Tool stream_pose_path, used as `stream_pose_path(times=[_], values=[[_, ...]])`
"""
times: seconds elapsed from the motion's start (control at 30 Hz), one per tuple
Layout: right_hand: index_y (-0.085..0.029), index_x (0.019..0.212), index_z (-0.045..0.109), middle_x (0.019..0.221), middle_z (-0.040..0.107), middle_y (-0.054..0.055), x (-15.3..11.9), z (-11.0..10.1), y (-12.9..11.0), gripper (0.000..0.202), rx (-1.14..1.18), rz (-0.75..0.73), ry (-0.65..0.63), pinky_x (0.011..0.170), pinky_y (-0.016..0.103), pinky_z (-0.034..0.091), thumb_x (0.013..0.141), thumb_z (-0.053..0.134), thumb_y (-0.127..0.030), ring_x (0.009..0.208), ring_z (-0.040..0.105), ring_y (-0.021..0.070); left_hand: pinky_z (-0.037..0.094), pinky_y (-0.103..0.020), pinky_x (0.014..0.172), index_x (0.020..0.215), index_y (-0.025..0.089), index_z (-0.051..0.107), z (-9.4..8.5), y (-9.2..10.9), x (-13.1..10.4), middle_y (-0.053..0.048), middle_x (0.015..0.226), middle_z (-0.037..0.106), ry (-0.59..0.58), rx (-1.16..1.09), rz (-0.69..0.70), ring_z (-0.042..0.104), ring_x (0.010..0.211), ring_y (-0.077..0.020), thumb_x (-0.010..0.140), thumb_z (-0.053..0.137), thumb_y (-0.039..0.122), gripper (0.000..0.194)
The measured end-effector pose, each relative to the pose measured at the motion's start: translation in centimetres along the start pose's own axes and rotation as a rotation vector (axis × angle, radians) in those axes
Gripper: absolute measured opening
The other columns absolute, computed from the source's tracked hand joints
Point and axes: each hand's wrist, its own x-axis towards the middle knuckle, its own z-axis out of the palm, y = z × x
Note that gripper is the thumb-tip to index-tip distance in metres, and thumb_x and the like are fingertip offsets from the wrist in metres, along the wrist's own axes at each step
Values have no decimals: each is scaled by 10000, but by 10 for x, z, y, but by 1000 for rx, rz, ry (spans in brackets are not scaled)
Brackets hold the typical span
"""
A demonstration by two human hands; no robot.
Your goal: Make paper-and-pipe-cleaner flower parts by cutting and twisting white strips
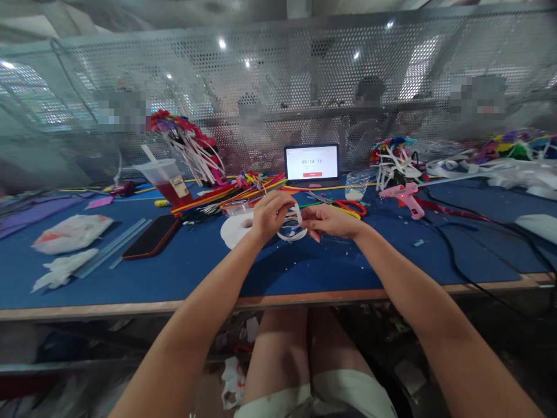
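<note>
My left hand (pixel 268 215) and my right hand (pixel 329 221) meet above the middle of the blue table (pixel 304 264). Both pinch a thin white band (pixel 292 234) that curves into a loop between them. The left fingers are closed on its upper left part, and the right fingers hold its right end. Just left of my left hand lies a white roll of ribbon (pixel 234 230).
A tablet (pixel 312 163) showing a timer stands behind my hands. Nearby lie red scissors (pixel 348 206), a pink glue gun (pixel 407 197) with black cables, coloured sticks (pixel 226 197), a cup of red drink (pixel 167 181), a dark phone (pixel 151 237) and crumpled bags (pixel 69 232). People sit behind a mesh screen.
</note>
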Motion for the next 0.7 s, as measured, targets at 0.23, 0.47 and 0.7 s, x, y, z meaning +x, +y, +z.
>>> stream_pose_path(times=[0.23,0.47,0.7], values=[[-170,732,500,481,567,-29,2,1,6,143,-312,58,27,505,219,328,820,493,-281,461,492,82,467,-311,795,977,228,651,-11,-11,-3,-49,866,661,-144,170,158,590,835,-156,826,472,139,250],[-176,731,512,532,564,-2,6,0,10,97,-836,76,264,522,242,270,783,441,-136,491,461,102,454,-340,843,929,253,646,-12,-8,0,-31,946,660,-167,205,208,580,931,-170,798,488,126,242],[-170,889,543,583,550,42,7,-7,13,193,-1105,94,381,517,288,194,792,393,-96,494,403,126,463,-298,627,900,187,593,-11,6,4,-24,740,657,-309,13,-140,588,644,-156,636,522,141,277]])
